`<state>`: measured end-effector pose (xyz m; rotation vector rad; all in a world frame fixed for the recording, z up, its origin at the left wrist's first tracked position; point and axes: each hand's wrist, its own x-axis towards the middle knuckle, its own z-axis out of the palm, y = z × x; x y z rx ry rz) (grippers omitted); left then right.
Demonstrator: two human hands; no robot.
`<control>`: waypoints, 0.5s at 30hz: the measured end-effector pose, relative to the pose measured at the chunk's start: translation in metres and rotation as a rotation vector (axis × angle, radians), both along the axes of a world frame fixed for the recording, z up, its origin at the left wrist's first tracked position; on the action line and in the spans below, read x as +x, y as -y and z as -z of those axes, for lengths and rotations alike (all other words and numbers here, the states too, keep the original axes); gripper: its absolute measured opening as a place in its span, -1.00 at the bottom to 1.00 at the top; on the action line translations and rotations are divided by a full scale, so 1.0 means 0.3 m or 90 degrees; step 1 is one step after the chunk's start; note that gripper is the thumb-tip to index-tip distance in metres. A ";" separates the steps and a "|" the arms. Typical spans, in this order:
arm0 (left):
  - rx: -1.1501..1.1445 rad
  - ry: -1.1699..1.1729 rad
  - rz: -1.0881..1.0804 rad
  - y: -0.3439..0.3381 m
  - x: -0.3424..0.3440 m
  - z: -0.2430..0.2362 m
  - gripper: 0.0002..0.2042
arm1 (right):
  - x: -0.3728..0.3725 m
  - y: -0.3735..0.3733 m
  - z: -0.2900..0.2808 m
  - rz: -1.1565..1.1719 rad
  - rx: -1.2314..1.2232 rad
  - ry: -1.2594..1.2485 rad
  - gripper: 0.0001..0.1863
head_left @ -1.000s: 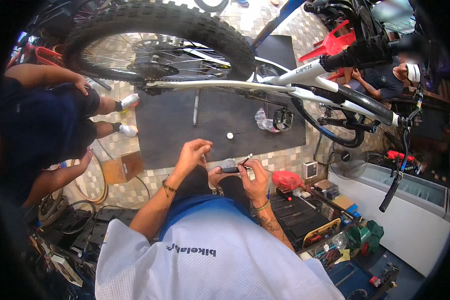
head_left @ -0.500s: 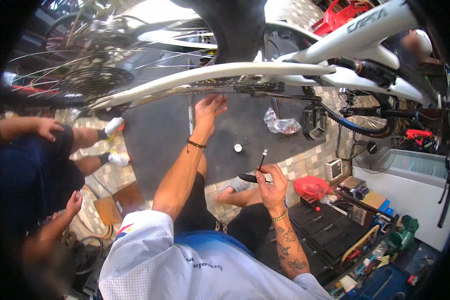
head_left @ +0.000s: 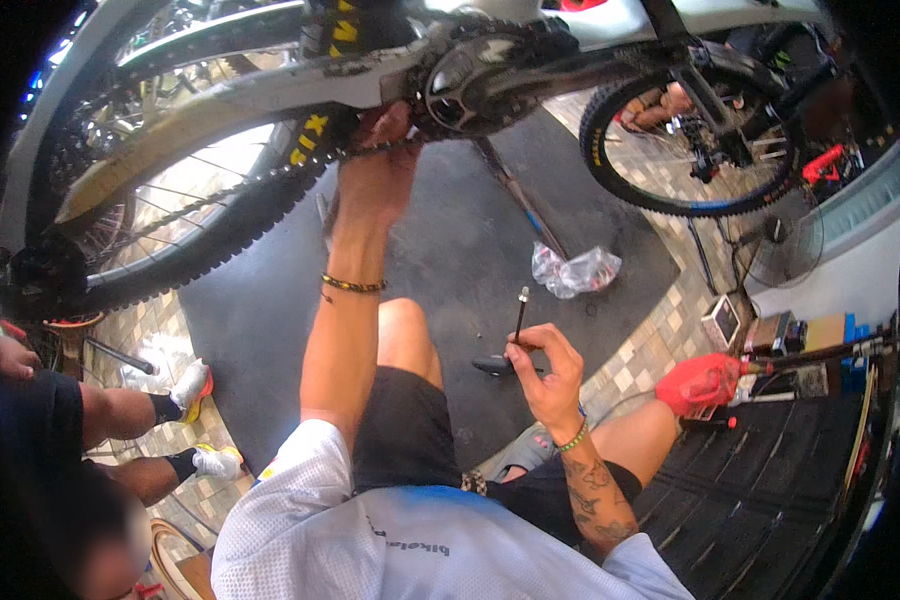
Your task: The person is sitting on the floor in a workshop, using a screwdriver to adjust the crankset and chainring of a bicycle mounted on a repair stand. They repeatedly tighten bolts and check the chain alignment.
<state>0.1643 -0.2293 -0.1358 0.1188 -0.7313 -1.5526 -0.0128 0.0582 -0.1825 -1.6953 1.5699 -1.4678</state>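
Note:
My left hand [head_left: 378,170] reaches up to the bicycle's underside, among the chain [head_left: 240,183], the grey rear frame arm [head_left: 260,108] and the crank area [head_left: 475,85]. Its fingers are mostly hidden there, so their grip cannot be told. Low in front of me, my right hand [head_left: 550,372] is closed, pinching a thin black rod with a silver tip [head_left: 521,312], which points upward. A dark rounded piece [head_left: 490,366] sticks out to the left of the same fingers; whether it belongs to the rod is unclear.
The knobbly rear tyre [head_left: 270,215] hangs at left, the front wheel [head_left: 595,150] at right. On the dark mat [head_left: 440,260] lies a clear plastic bag [head_left: 575,272] by a stand leg. Another person's shoes [head_left: 192,385] are at left; a red container [head_left: 698,385] is at right.
My left hand has risen from below the chain into the frame area by the crank. The bicycle shows from a shifted, turned view. My right hand still pinches the rod.

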 end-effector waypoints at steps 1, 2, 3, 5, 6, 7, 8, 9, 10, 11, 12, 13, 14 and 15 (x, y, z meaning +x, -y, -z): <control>-0.006 0.014 0.006 0.010 0.006 -0.025 -0.78 | 0.009 -0.025 0.013 0.024 0.015 0.013 -0.88; -0.013 0.027 0.012 0.010 0.005 -0.045 -0.77 | 0.022 -0.046 0.027 0.048 0.030 0.026 -0.88; 0.007 0.007 0.047 -0.011 0.001 -0.055 -0.69 | 0.030 -0.066 0.034 0.072 0.044 0.039 -0.88; 0.023 0.020 0.030 -0.050 -0.005 -0.074 -0.68 | 0.035 -0.120 0.032 0.085 0.064 0.049 -0.88; 0.022 0.025 0.020 -0.048 -0.007 -0.097 -0.68 | 0.033 -0.125 0.024 0.089 0.066 0.054 -0.88; 0.063 0.089 -0.039 -0.053 -0.003 -0.086 -0.58 | 0.037 -0.129 0.022 0.092 0.062 0.054 -0.88; 0.044 0.062 -0.030 -0.045 0.001 -0.082 -0.60 | 0.038 -0.129 0.011 0.094 0.059 0.054 -0.88; 0.026 0.035 -0.021 -0.030 0.004 -0.081 -0.63 | 0.038 -0.124 0.005 0.097 0.056 0.055 -0.88; 0.017 0.010 -0.010 -0.032 0.004 -0.083 -0.65 | 0.039 -0.127 0.013 0.107 0.057 0.050 -0.88; 0.029 0.003 0.003 -0.032 0.004 -0.084 -0.64 | 0.039 -0.126 0.021 0.117 0.059 0.047 -0.88; 0.021 0.016 0.003 -0.033 0.001 -0.081 -0.65 | 0.043 -0.126 0.027 0.126 0.062 0.043 -0.89; 0.010 0.027 0.002 -0.030 0.000 -0.083 -0.66 | 0.054 -0.124 0.027 0.134 0.051 0.054 -0.89; -0.001 0.039 0.002 -0.026 0.000 -0.081 -0.67 | 0.068 -0.131 0.022 0.135 0.059 0.052 -0.89; 0.000 0.060 0.015 -0.019 0.014 -0.069 -0.69 | 0.081 -0.138 0.013 0.136 0.066 0.051 -0.89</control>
